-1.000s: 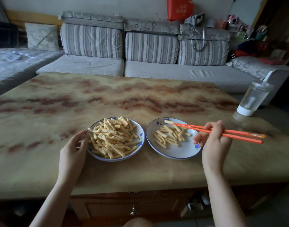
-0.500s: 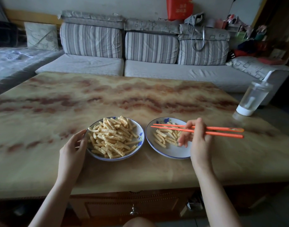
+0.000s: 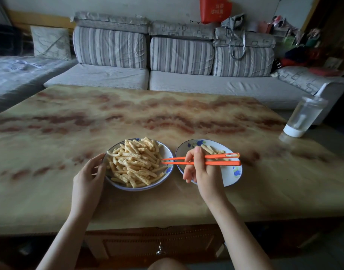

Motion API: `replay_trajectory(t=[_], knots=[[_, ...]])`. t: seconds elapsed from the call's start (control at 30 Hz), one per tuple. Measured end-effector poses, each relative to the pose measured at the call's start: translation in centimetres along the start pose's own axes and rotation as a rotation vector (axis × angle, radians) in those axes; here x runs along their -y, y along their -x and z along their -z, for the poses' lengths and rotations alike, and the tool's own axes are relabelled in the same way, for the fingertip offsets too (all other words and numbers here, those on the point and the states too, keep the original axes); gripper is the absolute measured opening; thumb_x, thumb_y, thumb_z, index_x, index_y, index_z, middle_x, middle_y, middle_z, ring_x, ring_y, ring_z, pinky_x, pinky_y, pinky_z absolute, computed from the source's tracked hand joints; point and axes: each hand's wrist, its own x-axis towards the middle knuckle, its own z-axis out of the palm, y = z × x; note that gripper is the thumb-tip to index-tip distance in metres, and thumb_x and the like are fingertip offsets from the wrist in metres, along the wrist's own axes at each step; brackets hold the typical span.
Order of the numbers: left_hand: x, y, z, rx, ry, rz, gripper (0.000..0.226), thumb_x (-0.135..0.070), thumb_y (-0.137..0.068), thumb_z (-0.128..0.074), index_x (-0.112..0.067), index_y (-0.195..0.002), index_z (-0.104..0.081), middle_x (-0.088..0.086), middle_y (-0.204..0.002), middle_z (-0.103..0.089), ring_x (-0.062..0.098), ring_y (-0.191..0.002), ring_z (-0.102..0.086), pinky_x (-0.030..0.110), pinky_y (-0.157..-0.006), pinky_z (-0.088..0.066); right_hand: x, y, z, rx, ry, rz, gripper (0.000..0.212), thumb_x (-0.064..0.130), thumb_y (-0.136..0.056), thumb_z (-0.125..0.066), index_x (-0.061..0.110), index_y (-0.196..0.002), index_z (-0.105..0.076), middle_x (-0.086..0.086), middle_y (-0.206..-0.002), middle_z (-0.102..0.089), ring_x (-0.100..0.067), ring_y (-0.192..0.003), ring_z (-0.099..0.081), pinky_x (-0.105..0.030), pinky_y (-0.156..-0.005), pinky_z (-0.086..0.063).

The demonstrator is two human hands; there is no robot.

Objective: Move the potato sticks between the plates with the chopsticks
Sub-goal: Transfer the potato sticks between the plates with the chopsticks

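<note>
At the near edge, two bare forearms are reaching up over the tabletop (image 3: pixel 167 117). The left hand (image 3: pixel 87 178) is holding the left rim of the left plate (image 3: pixel 166 152), thumb on the edge and fingers curled against its side. That plate is carrying a heaped pile of crinkled potato sticks (image 3: pixel 136 164). The right hand (image 3: pixel 204 172) is hovering over the right plate (image 3: pixel 231 176), fingers clenched around the orange chopsticks (image 3: pixel 223 163), which are lying nearly level and pointing left. Their tips, slightly apart, are meeting the right edge of the heap (whether they are pinching a stick, I cannot tell). A few sticks (image 3: pixel 210 150) are lying at the far side of the right plate, partly hidden by the hand. The two plates are sitting just beside each other. Further off, at the right edge of the tabletop, a clear cup (image 3: pixel 303 117) with a straw is standing upright. Beyond the tabletop a grey sofa (image 3: pixel 186 82) with striped cushions is lining the wall.
</note>
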Motion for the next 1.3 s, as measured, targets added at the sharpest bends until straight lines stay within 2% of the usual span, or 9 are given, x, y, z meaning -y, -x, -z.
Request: replay_trajectory(t=[0.23, 0.4, 0.6, 0.73, 0.8, 1.07, 1.13, 1.2, 1.3], knots=[[-0.2, 0.0, 0.1, -0.006, 0.001, -0.013, 0.028, -0.016, -0.094, -0.055, -0.017, -0.121, -0.064, -0.009, -0.101, -0.061, -0.001, -0.084, -0.055, -0.006, -0.065, -0.035, -0.1, 0.1, -0.2, -0.023, 0.011, 0.034, 0.04, 0.037, -0.097, -0.034, 0.01, -0.074, -0.053, -0.015, -0.048, -0.054, -0.017, -0.04, -0.048, -0.018, -0.043, -0.037], [-0.3, 0.0, 0.1, -0.003, 0.004, -0.005, 0.028, -0.017, -0.094, -0.055, -0.017, -0.121, -0.064, -0.009, -0.102, -0.061, 0.005, -0.09, -0.056, -0.006, -0.064, -0.033, -0.3, -0.1, -0.5, -0.008, 0.05, 0.02, 0.044, 0.046, -0.094, -0.033, 0.012, -0.075, -0.053, -0.015, -0.05, -0.054, -0.019, -0.041, -0.049, -0.022, -0.045, -0.039], [-0.4, 0.1, 0.0, -0.004, 0.037, 0.008, 0.027, -0.021, -0.094, -0.056, -0.019, -0.119, -0.065, -0.006, -0.101, -0.064, -0.013, -0.082, -0.052, -0.005, -0.064, -0.036, -0.1, 0.0, -0.6, -0.083, 0.031, 0.0, 0.047, 0.048, -0.094, -0.033, 0.012, -0.071, -0.052, -0.01, -0.046, -0.052, -0.029, -0.043, -0.051, -0.026, -0.045, -0.041], [-0.4, 0.0, 0.0, -0.011, 0.032, 0.014, 0.027, -0.023, -0.094, -0.056, -0.02, -0.12, -0.065, -0.007, -0.096, -0.063, -0.013, -0.08, -0.052, -0.005, -0.062, -0.036, 0.6, 0.0, 0.4, -0.187, -0.048, -0.001, 0.043, 0.032, -0.102, -0.033, 0.011, -0.07, -0.052, -0.013, -0.045, -0.05, -0.021, -0.04, -0.049, -0.019, -0.042, -0.038], [-0.4, 0.0, 0.0, -0.013, 0.027, 0.016, 0.028, -0.022, -0.094, -0.056, -0.019, -0.12, -0.065, -0.008, -0.096, -0.062, -0.013, -0.08, -0.051, -0.005, -0.062, -0.036, 0.9, 0.0, 1.2, -0.244, -0.088, 0.012, 0.043, 0.025, -0.103, -0.03, 0.01, -0.069, -0.05, -0.017, -0.044, -0.049, -0.018, -0.037, -0.048, -0.016, -0.041, -0.035], [-0.5, 0.1, 0.0, -0.013, 0.011, 0.016, 0.028, -0.021, -0.094, -0.056, -0.019, -0.12, -0.065, -0.006, -0.095, -0.062, -0.002, -0.081, -0.054, -0.005, -0.061, -0.035, 1.0, -1.3, 5.1, -0.51, -0.089, 0.0, 0.042, 0.021, -0.105, -0.028, 0.009, -0.068, -0.044, -0.004, -0.037, -0.048, -0.014, -0.032, -0.044, -0.018, -0.037, -0.032], [-0.4, 0.1, 0.0, -0.014, 0.009, 0.016, 0.027, -0.022, -0.094, -0.056, -0.019, -0.12, -0.065, -0.006, -0.093, -0.062, -0.006, -0.079, -0.054, -0.005, -0.061, -0.035, 0.9, -1.4, 5.8, -0.545, -0.07, -0.003, 0.041, 0.021, -0.105, -0.029, 0.009, -0.068, -0.044, -0.006, -0.038, -0.047, -0.015, -0.033, -0.043, -0.017, -0.037, -0.032], [-0.4, 0.1, 0.0, -0.01, 0.005, 0.014, 0.028, -0.022, -0.094, -0.056, -0.019, -0.12, -0.065, -0.005, -0.094, -0.062, 0.001, -0.082, -0.056, -0.002, -0.059, -0.035, 0.5, -1.5, 6.2, -0.57, -0.043, -0.01, 0.042, 0.022, -0.104, -0.029, 0.009, -0.067, -0.045, -0.012, -0.041, -0.047, -0.016, -0.033, -0.044, -0.017, -0.037, -0.033], [-0.3, 0.0, 0.0, -0.003, 0.007, 0.018, 0.028, -0.023, -0.094, -0.056, -0.02, -0.12, -0.064, -0.006, -0.096, -0.063, 0.005, -0.088, -0.057, 0.001, -0.059, -0.037, -0.3, -1.8, 6.6, -0.582, 0.016, -0.04, 0.043, 0.025, -0.104, -0.031, 0.011, -0.067, -0.048, -0.007, -0.04, -0.052, -0.019, -0.036, -0.048, -0.019, -0.039, -0.035]])
